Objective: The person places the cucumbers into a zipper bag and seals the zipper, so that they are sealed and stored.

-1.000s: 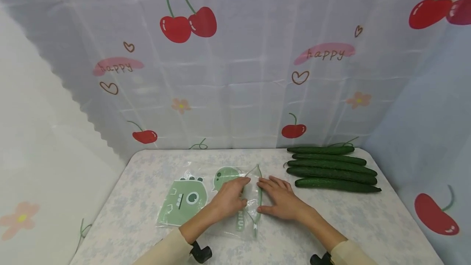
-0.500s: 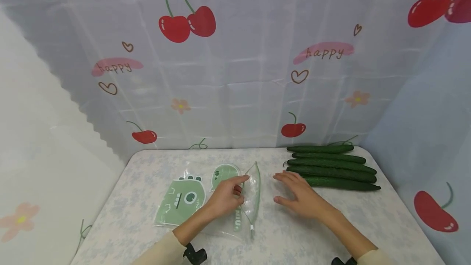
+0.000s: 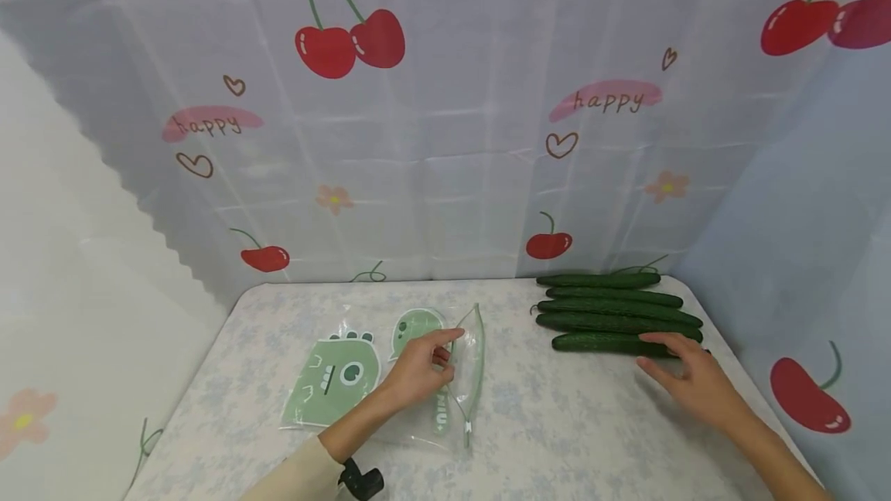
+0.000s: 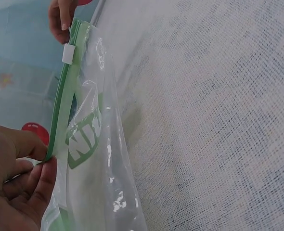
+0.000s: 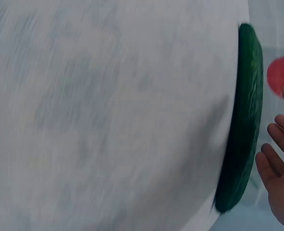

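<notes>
A clear zip bag (image 3: pixel 418 424) with green cartoon prints lies on the table, its green-edged mouth facing right and bowed apart. My left hand (image 3: pixel 420 364) pinches the mouth's edge; in the left wrist view, thumb and finger grip the green zip strip (image 4: pixel 60 108), and a white slider (image 4: pixel 69 53) sits farther along it. At the right, my right hand (image 3: pixel 692 377) hovers with spread fingers over the right end of the nearest cucumber (image 3: pixel 599 342), holding nothing. That cucumber (image 5: pixel 243 120) also shows in the right wrist view, with the fingertips beside it.
Several more cucumbers (image 3: pixel 619 305) lie side by side behind the nearest one, at the table's back right. A printed curtain (image 3: pixel 431 138) hangs behind the table (image 3: pixel 529 439) and along its sides.
My right hand has let go of the bag's mouth and moved right to the nearest cucumber. The left hand keeps its pinch on the bag.
</notes>
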The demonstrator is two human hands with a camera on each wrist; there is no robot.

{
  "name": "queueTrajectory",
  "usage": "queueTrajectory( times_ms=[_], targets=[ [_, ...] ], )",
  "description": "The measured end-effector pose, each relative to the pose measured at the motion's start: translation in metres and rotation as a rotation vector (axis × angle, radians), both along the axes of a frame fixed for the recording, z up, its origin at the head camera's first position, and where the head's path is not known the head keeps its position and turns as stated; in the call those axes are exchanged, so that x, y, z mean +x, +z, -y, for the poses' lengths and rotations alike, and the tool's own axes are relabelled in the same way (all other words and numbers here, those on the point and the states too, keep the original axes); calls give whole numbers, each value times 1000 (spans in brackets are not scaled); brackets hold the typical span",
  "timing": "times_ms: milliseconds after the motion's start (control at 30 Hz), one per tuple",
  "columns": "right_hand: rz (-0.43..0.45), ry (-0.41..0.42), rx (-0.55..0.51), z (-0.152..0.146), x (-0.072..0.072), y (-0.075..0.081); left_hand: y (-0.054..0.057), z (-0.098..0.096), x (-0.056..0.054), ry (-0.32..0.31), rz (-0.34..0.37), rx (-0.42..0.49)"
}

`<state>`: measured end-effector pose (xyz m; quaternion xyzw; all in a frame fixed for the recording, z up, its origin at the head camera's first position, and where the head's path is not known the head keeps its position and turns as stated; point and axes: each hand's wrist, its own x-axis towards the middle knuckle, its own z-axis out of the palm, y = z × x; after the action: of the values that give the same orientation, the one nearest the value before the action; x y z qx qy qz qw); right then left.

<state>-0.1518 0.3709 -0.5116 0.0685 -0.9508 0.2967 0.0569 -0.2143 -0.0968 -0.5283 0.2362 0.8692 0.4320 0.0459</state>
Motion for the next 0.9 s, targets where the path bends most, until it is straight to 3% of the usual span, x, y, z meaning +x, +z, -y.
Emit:
queueTrajectory(
  times_ms=[167,500,733,900],
  targets=[
    [-62,-60,-3,-41,0,-12,1,1,1,10,18,30],
    [16,-247,82,-79,-5,-15,1,0,1,13,15,43],
    [92,-180,83,-86,-12,-22,4,0,1,22,21,46],
    [28,-162,63,-90,-13,-34,6,2,2,33,25,52]
  ],
)
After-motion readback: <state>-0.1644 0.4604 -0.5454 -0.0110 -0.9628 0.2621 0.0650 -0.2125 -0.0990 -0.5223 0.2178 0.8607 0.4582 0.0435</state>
